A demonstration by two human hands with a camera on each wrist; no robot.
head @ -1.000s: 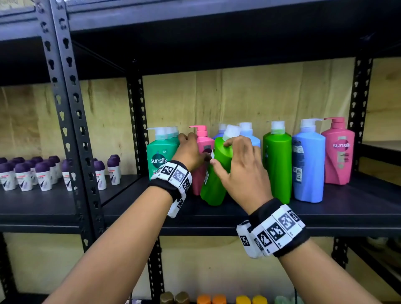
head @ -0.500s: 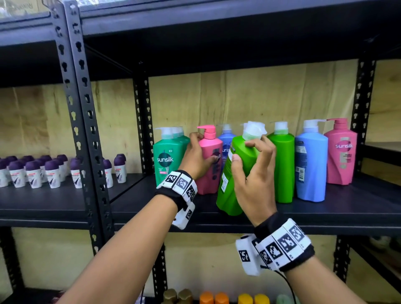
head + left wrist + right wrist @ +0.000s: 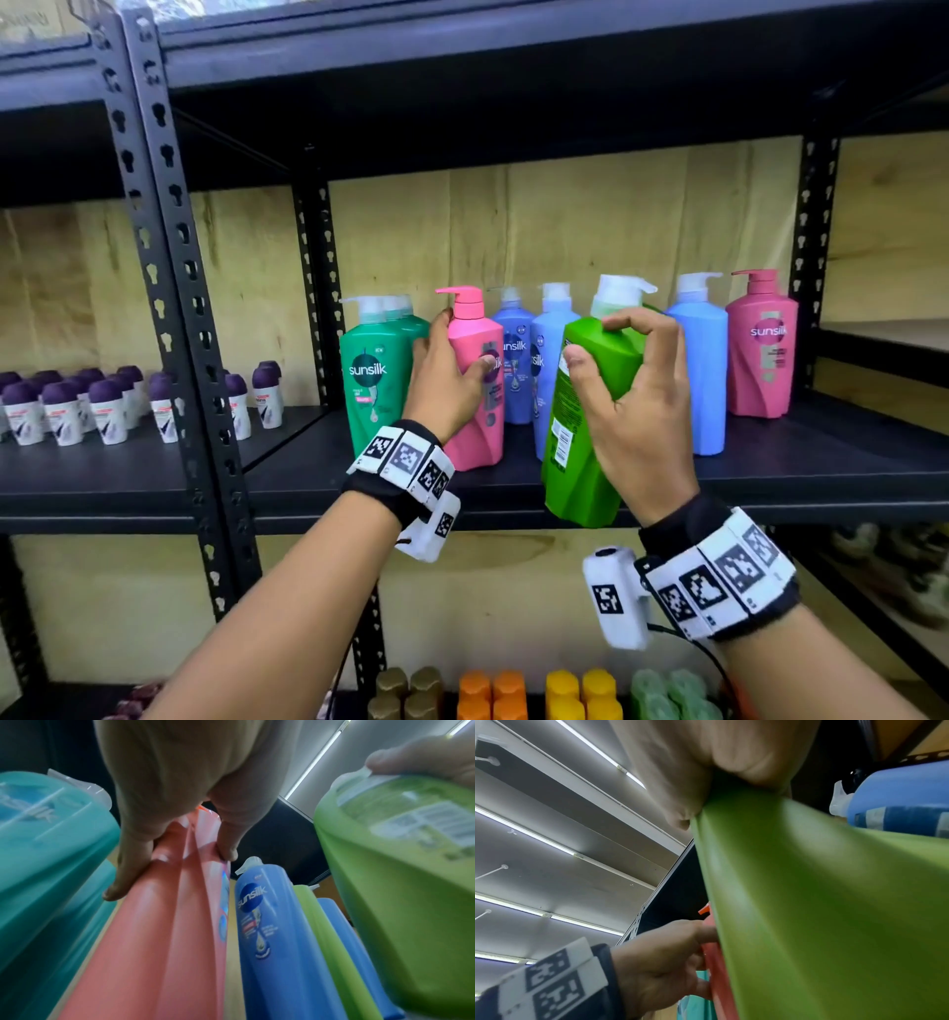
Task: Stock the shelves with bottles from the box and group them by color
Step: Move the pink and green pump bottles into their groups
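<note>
My right hand [image 3: 631,406] grips a bright green pump bottle [image 3: 585,442] by its shoulder. It hangs tilted at the shelf's front edge, its base below the black shelf board [image 3: 796,462]. The same green bottle [image 3: 808,902] fills the right wrist view. My left hand [image 3: 452,370] holds a pink pump bottle [image 3: 475,431] standing on the shelf, thumb on its label; the fingers [image 3: 128,862] wrap the pink bottle [image 3: 167,923]. Teal bottles [image 3: 375,380] stand to its left. Behind are a dark blue bottle [image 3: 516,370], light blue bottles [image 3: 701,370] and another pink bottle [image 3: 762,349].
Small white roll-on bottles with purple caps [image 3: 102,406] fill the left bay, past a black perforated post [image 3: 169,308]. Rows of brown, orange, yellow and green caps [image 3: 513,694] sit on the shelf below. A second green bottle [image 3: 316,923] stands between the blue ones.
My right hand has drawn the green bottle out of the row, rightward and toward the shelf front, off the board. My left hand has kept its hold on the pink bottle.
</note>
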